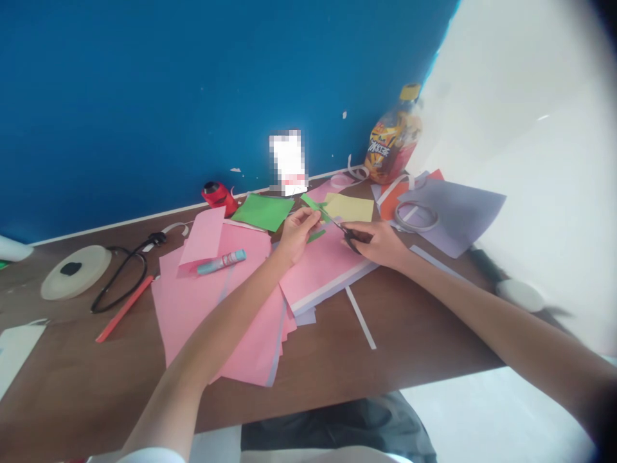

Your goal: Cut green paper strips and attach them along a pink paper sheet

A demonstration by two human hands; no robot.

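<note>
Between its fingers my left hand (pixel 297 236) pinches a small strip of green paper (pixel 311 203). My right hand (pixel 378 243) grips black-handled scissors (pixel 354 241), whose blades point up and left at the green strip. Whether the blades touch the paper is too small to tell. Beneath both hands lies a pink sheet (pixel 321 270) with a pale edge. A green scrap (pixel 317 236) rests on it beside my left hand. Beyond the hands are a yellow sheet (pixel 351 207) and a larger green sheet (pixel 264 212).
Pink sheets (pixel 193 321) carry a blue glue stick (pixel 222 262). A drink bottle (pixel 393 135) stands by the wall, near purple paper (pixel 457 212) and a tape roll (pixel 416 217). Left are a black cable (pixel 113 286), a red strip (pixel 124 308) and a white disc (pixel 76 272).
</note>
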